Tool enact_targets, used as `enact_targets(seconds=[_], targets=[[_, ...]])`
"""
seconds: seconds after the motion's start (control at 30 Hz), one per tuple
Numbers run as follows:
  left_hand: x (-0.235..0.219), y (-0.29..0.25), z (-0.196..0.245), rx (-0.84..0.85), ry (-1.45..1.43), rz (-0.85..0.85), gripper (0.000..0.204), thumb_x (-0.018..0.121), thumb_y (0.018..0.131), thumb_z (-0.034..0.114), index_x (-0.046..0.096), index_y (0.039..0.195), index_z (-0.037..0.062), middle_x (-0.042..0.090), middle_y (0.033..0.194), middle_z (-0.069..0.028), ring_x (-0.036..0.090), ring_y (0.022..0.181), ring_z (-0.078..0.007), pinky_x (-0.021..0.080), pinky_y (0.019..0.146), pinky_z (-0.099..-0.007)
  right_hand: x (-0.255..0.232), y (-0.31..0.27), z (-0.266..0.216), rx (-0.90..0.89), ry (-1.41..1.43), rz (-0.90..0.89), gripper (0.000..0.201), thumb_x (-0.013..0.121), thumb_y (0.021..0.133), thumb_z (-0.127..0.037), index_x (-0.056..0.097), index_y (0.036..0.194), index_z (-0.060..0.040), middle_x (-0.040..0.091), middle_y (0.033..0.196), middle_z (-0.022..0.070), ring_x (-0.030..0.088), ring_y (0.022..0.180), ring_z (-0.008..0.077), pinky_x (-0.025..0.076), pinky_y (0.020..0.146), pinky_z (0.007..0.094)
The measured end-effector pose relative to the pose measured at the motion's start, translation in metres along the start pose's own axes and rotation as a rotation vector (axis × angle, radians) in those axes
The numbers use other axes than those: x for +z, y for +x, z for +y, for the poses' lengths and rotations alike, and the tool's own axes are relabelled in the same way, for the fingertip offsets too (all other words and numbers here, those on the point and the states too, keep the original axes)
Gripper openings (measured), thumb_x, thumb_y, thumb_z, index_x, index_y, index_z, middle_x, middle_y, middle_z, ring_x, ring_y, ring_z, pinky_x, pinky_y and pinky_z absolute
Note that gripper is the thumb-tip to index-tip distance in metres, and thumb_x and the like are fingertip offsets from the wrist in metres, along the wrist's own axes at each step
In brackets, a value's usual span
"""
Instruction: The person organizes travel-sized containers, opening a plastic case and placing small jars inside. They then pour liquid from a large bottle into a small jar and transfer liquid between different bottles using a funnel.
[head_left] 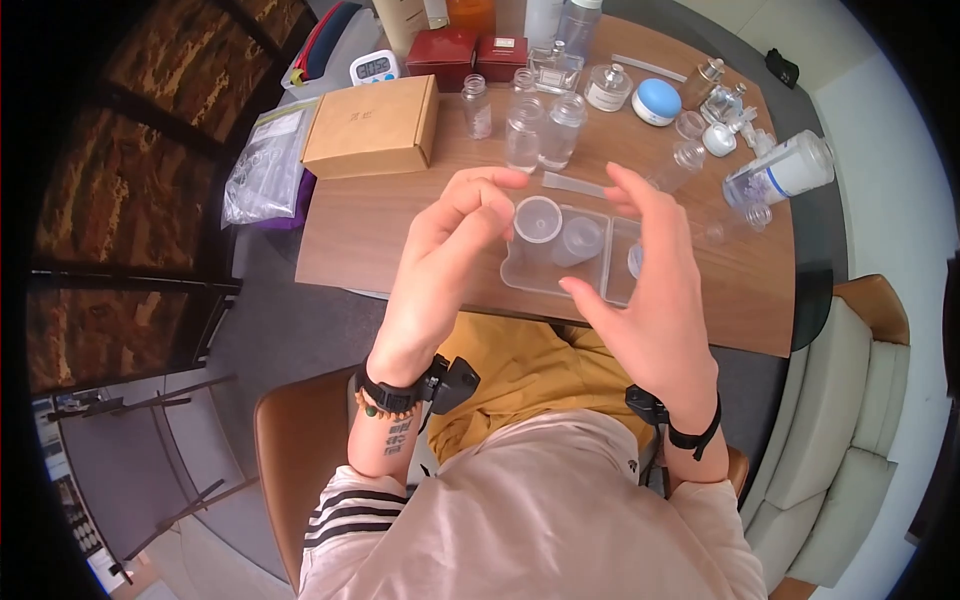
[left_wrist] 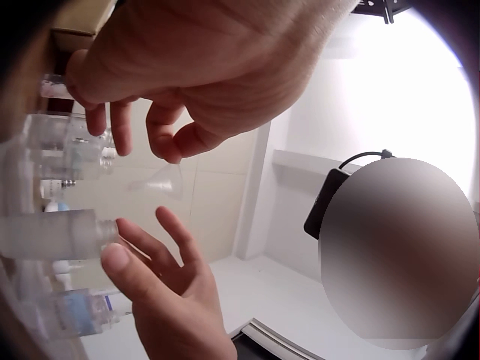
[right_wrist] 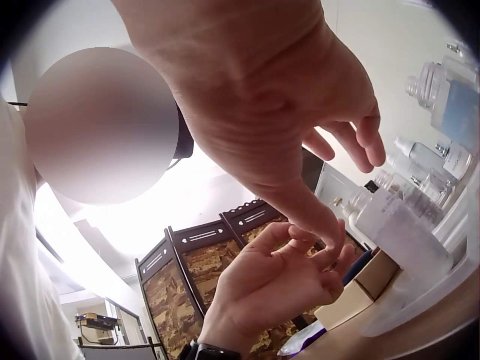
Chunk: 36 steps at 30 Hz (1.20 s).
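Note:
My left hand pinches a small clear funnel by its rim, between thumb and fingertips. From above, the funnel's round mouth shows just right of those fingers. Below and to its right, a frosted bottle stands upright with its neck uncapped. It stands in a clear plastic tray near the table's front edge. My right hand is held over the tray's right side, thumb and fingers spread apart with nothing between them. In the left wrist view, the right hand is close beside the bottle's neck.
Clear glass bottles stand behind the tray, with a cardboard box to the left. Perfume bottles and a blue-lidded jar stand farther back. At right, a large labelled bottle leans at an angle. A clear strip lies behind the tray.

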<state>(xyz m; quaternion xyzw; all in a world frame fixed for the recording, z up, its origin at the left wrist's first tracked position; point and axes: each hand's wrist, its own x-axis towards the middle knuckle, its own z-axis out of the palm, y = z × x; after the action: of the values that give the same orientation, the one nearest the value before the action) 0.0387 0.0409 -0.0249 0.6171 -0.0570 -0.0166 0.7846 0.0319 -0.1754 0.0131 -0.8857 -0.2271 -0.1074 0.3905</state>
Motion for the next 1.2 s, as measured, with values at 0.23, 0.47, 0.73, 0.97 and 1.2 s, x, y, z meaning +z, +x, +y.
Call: enact_targets(seconds=[0.23, 0.47, 0.73, 0.97, 1.2], targets=[[-0.016, -0.002, -0.013, 0.036, -0.048, 0.001, 0.023, 0.061, 0.107, 0.02, 0.07, 0.096, 0.0014, 0.061, 0.136, -0.0049, 0.055, 0.104, -0.0101, 0.043, 0.098, -0.0296, 0.012, 0.004, -0.001, 0.154, -0.021, -0.071, 0.089, 0.083, 0.078, 0.004, 0.042, 0.157, -0.0043, 0.059, 0.133, 0.0187, 0.058, 0.124, 0.0371, 0.049, 0.106, 0.0472], [-0.019, -0.001, -0.016, 0.025, -0.096, 0.001, 0.022, 0.059, 0.107, 0.017, 0.071, 0.1, -0.0002, 0.06, 0.136, -0.0035, 0.055, 0.101, -0.0082, 0.044, 0.094, -0.0277, 0.015, 0.007, -0.001, 0.169, -0.073, -0.078, 0.086, 0.08, 0.08, 0.004, 0.042, 0.157, -0.0037, 0.062, 0.123, 0.0168, 0.063, 0.115, 0.0341, 0.05, 0.102, 0.0453], [-0.02, 0.0, -0.022, 0.003, -0.101, -0.013, 0.02, 0.059, 0.106, 0.015, 0.07, 0.099, 0.0, 0.059, 0.134, -0.0033, 0.055, 0.104, -0.0092, 0.044, 0.096, -0.0281, 0.014, 0.012, -0.001, 0.2, -0.037, -0.059, 0.078, 0.078, 0.083, 0.005, 0.047, 0.153, -0.0043, 0.067, 0.107, 0.0128, 0.067, 0.101, 0.0304, 0.053, 0.091, 0.0426], [-0.015, 0.004, -0.022, -0.046, -0.044, -0.033, 0.02, 0.062, 0.104, 0.014, 0.072, 0.093, 0.0014, 0.059, 0.13, -0.0041, 0.053, 0.115, -0.0143, 0.042, 0.102, -0.0318, -0.012, 0.022, -0.011, 0.136, -0.063, -0.028, 0.079, 0.082, 0.078, 0.003, 0.051, 0.15, -0.0094, 0.071, 0.103, 0.0069, 0.067, 0.093, 0.0212, 0.051, 0.082, 0.0357], [-0.012, 0.006, -0.038, 0.096, 0.244, -0.029, 0.021, 0.066, 0.104, 0.012, 0.069, 0.087, 0.0015, 0.058, 0.099, -0.0013, 0.055, 0.096, -0.0128, 0.042, 0.092, -0.0293, -0.069, 0.067, -0.007, -0.005, -0.154, -0.095, 0.076, 0.078, 0.074, 0.004, 0.057, 0.145, -0.0129, 0.069, 0.101, 0.0048, 0.06, 0.086, 0.0182, 0.047, 0.077, 0.0303]])
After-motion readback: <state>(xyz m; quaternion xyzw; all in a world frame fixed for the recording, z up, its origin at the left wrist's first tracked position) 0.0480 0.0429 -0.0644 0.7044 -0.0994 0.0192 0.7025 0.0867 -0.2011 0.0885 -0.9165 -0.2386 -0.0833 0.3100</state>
